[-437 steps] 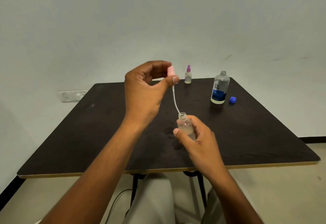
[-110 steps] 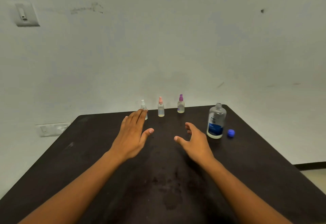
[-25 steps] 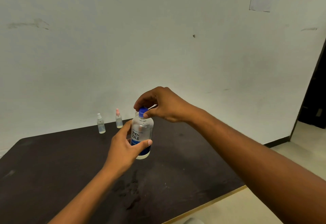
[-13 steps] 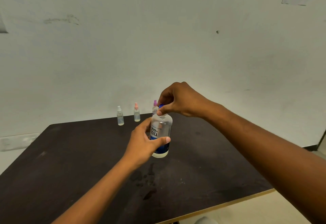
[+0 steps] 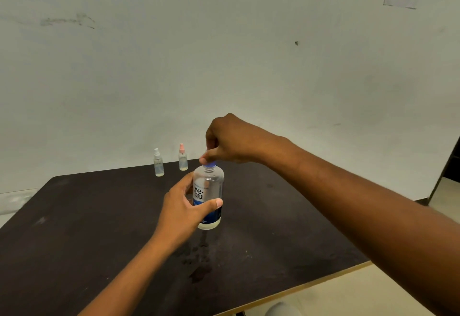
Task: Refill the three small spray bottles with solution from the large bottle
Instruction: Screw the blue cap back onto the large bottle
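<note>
Large bottle upright, lifted just above dark surface; left hand grip clamped round labelled waist, right hand grip pinched on blue cap. Probably light, stiff, smooth plastic; best held mid-body

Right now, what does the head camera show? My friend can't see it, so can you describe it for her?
A left hand holds a big clear bottle upright over a dark table, while the right hand grips its blue cap. Two small spray bottles, one white-topped and one pink-topped, stand behind by a pale wall.
</note>
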The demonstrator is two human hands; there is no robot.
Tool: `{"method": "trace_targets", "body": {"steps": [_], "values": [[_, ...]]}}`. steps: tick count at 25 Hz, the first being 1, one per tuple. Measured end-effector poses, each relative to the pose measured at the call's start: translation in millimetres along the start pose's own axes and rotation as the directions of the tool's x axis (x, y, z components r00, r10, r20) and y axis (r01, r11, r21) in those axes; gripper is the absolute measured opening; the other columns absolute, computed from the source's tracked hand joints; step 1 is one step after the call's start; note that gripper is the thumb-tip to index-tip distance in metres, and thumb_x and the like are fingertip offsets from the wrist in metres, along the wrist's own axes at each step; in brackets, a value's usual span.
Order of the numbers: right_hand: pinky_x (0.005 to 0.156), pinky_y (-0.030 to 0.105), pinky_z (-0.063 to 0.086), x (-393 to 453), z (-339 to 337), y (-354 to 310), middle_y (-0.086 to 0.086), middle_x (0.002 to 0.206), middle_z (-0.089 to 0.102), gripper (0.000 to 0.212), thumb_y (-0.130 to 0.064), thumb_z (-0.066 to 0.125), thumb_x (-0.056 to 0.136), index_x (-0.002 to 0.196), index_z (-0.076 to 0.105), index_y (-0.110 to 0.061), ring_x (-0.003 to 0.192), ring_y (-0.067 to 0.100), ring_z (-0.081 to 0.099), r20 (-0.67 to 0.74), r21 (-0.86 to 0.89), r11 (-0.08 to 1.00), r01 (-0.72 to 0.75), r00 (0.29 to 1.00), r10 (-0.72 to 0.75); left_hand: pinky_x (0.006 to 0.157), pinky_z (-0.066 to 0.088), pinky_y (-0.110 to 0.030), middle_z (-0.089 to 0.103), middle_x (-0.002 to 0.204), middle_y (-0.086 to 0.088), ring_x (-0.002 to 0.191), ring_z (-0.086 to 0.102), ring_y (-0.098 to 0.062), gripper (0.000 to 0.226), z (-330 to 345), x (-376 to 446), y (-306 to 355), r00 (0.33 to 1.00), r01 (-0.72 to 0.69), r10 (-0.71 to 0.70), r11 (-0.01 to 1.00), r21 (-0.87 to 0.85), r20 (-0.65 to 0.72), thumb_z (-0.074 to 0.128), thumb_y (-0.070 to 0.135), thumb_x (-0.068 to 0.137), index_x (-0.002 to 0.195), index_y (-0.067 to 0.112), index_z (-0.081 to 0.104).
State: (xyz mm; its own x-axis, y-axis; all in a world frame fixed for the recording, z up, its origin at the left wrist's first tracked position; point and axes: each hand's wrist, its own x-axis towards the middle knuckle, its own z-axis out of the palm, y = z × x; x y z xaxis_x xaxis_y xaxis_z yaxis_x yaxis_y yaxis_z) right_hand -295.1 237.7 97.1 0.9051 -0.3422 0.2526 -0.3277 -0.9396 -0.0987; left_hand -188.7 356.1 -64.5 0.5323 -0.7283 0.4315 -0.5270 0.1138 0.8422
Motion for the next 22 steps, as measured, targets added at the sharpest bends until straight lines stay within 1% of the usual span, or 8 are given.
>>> {"method": "trace_targets", "body": {"steps": [2, 5, 7, 9, 15, 17, 20, 22], "values": [[0.057, 0.022, 0.04, 4.2, 2.1, -5.3, 0.0, 0.08, 0.07, 0.035, -0.048, 0.079, 0.084, 0.09, 0.075, -0.013, 0.072, 0.014, 0.064, -0.013, -0.017, 1.0, 0.003, 1.0, -0.003, 0.085, 0.054, -0.019, 0.066, 0.117, 0.028, 0.112, 0.064, -0.003, 0.065, -2.2, -0.4, -4.9, 1.0, 0.009, -0.009, 1.0, -0.013, -0.023, 0.09, 0.031, 0.073, 0.125, 0.048, 0.055], [0.068, 0.023, 0.043, 6.3, 2.7, -14.3, -0.005, 0.096, 0.065, 0.039, -0.044, 0.077, 0.087, 0.114, 0.073, -0.017, 0.086, 0.013, 0.061, 0.015, -0.001, 0.999, 0.032, 0.999, -0.032, 0.097, 0.056, -0.037, 0.065, 0.129, 0.016, 0.118, 0.062, -0.013, 0.071, -6.9, -2.4, -10.2, 0.999, 0.019, -0.02, 1.0, -0.02, -0.037, 0.089, 0.032, 0.075, 0.135, 0.04, 0.053], [0.068, 0.02, 0.043, 7.8, 3.4, -17.8, -0.002, 0.103, 0.068, 0.036, -0.033, 0.077, 0.089, 0.121, 0.072, -0.016, 0.089, 0.012, 0.061, 0.049, 0.011, 0.998, 0.062, 0.997, -0.063, 0.097, 0.056, -0.035, 0.065, 0.128, 0.018, 0.117, 0.063, -0.011, 0.07, -9.2, -5.2, -14.0, 0.999, 0.01, -0.011, 1.0, -0.028, -0.046, 0.089, 0.031, 0.075, 0.134, 0.041, 0.053], [0.06, 0.017, 0.04, 10.2, 6.8, -20.1, 0.001, 0.098, 0.072, 0.027, -0.029, 0.077, 0.089, 0.111, 0.076, -0.012, 0.087, 0.014, 0.065, 0.048, 0.013, 0.997, 0.074, 0.996, -0.074, 0.095, 0.057, -0.034, 0.066, 0.127, 0.018, 0.117, 0.063, -0.01, 0.07, -12.0, -7.3, -16.9, 0.998, 0.009, -0.01, 1.0, -0.028, -0.057, 0.089, 0.031, 0.074, 0.135, 0.041, 0.055], [0.054, 0.019, 0.035, 16.8, 17.7, -28.5, -0.004, 0.071, 0.061, 0.034, -0.047, 0.076, 0.086, 0.085, 0.068, -0.015, 0.066, 0.01, 0.057, 0.022, -0.01, 1.0, 0.029, 0.999, -0.029, 0.09, 0.056, -0.029, 0.065, 0.12, 0.025, 0.11, 0.064, -0.005, 0.066, -15.9, -9.5, -21.8, 0.997, 0.006, -0.008, 0.999, -0.034, -0.081, 0.089, 0.03, 0.074, 0.125, 0.05, 0.053], [0.058, 0.019, 0.038, 18.9, 19.3, -29.3, -0.002, 0.08, 0.067, 0.034, -0.046, 0.075, 0.087, 0.091, 0.071, -0.013, 0.073, 0.012, 0.06, 0.03, -0.005, 0.999, 0.042, 0.999, -0.042, 0.093, 0.056, -0.031, 0.064, 0.121, 0.024, 0.109, 0.064, -0.006, 0.066, -16.5, -8.3, -23.2, 0.996, 0.013, -0.016, 0.999, -0.034, -0.082, 0.089, 0.028, 0.074, 0.128, 0.045, 0.053], [0.072, 0.021, 0.045, 17.8, 15.4, -30.8, -0.001, 0.104, 0.07, 0.036, -0.035, 0.076, 0.089, 0.117, 0.073, -0.013, 0.09, 0.014, 0.062, 0.05, 0.024, 0.997, 0.07, 0.996, -0.071, 0.096, 0.054, -0.034, 0.062, 0.121, 0.026, 0.11, 0.062, -0.007, 0.069, -19.0, -6.6, -23.9, 0.996, 0.014, -0.016, 1.0, -0.026, -0.09, 0.089, 0.027, 0.075, 0.133, 0.04, 0.053], [0.065, 0.02, 0.042, 18.6, 13.6, -32.4, 0.001, 0.094, 0.07, 0.028, -0.032, 0.076, 0.09, 0.107, 0.075, -0.01, 0.083, 0.015, 0.063, 0.057, 0.002, 0.997, 0.081, 0.995, -0.081, 0.095, 0.054, -0.033, 0.062, 0.121, 0.025, 0.111, 0.062, -0.008, 0.071, -20.2, -5.1, -23.8, 0.995, 0.004, -0.006, 1.0, -0.015, -0.097, 0.089, 0.027, 0.074, 0.134, 0.039, 0.053]]}}
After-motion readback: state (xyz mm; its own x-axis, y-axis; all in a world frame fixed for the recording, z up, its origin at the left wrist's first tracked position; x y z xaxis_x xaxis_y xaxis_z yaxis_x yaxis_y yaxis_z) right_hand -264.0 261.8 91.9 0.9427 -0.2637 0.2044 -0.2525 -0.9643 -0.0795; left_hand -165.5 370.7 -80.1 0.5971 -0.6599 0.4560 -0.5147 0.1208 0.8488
